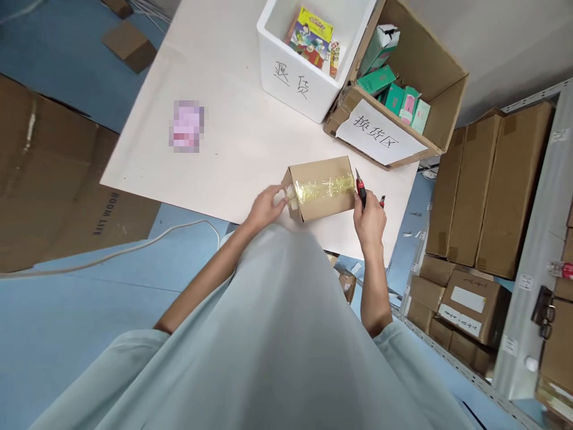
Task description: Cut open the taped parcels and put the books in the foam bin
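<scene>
The left hand (267, 208) has its fingers at the left end of a small taped cardboard carton (323, 206), touching it around the loose end flap; whether they pinch the flap or only steady it, I cannot tell. The right hand (370, 222) is closed around a red-and-black utility knife (360, 188), its blade bare and pointing away from the body.

If the blade went in too deep through the shiny packing tape (329, 186), it could score whatever is inside; if the left hand's hold is light, the carton could skid or turn under pressure, and a slip along the tape would carry the edge toward those fingers. Its place close to the table's near edge also leaves little room should it slide toward the body.

The carton lies on its side on the white table (233, 149), between the two hands: just right of the left one, and just left of the knife. Farther off stand a white foam bin (295, 83) and an open cardboard box (452, 113) of green packages, both apart from the carton.
</scene>
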Motion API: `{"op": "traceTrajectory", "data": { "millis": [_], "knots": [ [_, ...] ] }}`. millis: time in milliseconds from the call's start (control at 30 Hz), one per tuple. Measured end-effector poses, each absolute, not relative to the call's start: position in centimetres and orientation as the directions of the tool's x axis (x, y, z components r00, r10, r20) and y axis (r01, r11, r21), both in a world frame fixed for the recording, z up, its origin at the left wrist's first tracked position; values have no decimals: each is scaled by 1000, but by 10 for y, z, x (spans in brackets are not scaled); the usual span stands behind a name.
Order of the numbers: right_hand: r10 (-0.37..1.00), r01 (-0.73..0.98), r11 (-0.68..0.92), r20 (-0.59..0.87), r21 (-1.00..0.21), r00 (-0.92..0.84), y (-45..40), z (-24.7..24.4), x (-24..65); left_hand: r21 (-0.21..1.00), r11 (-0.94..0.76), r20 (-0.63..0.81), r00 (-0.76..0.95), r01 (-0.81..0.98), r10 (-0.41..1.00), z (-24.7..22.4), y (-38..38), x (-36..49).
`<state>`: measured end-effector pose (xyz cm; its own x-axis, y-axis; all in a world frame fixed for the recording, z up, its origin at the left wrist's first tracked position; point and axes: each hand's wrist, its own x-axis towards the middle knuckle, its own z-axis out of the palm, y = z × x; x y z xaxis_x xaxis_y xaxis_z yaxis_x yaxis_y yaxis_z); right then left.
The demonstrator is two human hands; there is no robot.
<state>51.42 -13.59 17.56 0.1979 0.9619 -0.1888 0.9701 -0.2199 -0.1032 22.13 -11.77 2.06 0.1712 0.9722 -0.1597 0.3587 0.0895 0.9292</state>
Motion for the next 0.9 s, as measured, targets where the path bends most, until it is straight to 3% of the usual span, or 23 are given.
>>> {"op": "traceTrajectory", "data": {
  "millis": [100, 233, 433, 700, 900],
  "knots": [
    [963, 971, -216, -186, -104, 194, -145, 187, 503, 982, 73, -87, 74, 177, 993, 38, -92, 211],
    [936, 952, -188, -338, -242, 99, -159, 198, 479, 992, 110, -118, 119, 66, 986, 40, -45, 216],
    [875, 928, -178, -485, -326, -2, -175, 207, 437, 985, 102, -139, 293, 140, 946, 39, -15, 222],
    [860, 953, -118, -509, -278, -42, -169, 202, 402, 955, 28, -133, 342, 295, 930, 74, -26, 217],
    [816, 995, -80, -578, -52, 36, -166, 218, 376, 954, 26, -130, 335, 299, 933, 72, -26, 218]
  ]
}}
